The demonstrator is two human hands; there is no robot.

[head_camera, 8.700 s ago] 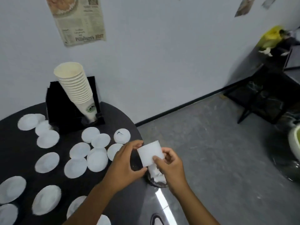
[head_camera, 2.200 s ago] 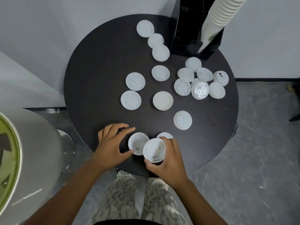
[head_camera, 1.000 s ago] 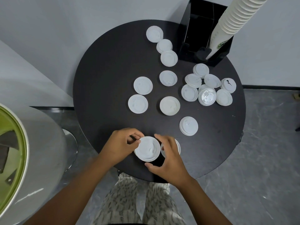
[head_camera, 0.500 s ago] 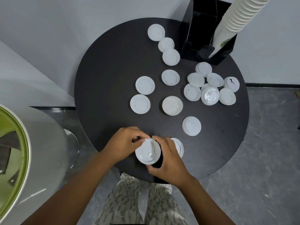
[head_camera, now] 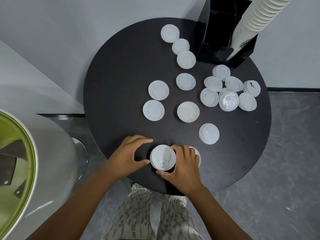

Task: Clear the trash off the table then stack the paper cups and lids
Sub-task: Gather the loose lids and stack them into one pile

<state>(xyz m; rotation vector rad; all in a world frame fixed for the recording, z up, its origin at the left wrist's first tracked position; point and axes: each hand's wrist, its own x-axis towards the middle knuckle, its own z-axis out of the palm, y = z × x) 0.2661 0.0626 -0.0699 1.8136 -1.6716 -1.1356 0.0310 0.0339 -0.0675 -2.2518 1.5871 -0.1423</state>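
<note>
Head view, near edge of the table (head_camera: 121, 84): left hand (head_camera: 128, 156) spread wide, thumb touching the held lid (head_camera: 162, 157), which the right hand (head_camera: 183, 168) grips round its right rim; the second lid (head_camera: 198, 157) lies just right, nearest that hand.

A plain pale grey wall (head_camera: 83, 32) is rising behind a round black table (head_camera: 121, 75) and meeting a mottled grey concrete floor (head_camera: 285, 170) along a black skirting strip (head_camera: 294, 89). At left, a large white rounded tub with a green rim (head_camera: 52, 161) is standing over a shiny metal floor disc (head_camera: 82, 158).
</note>
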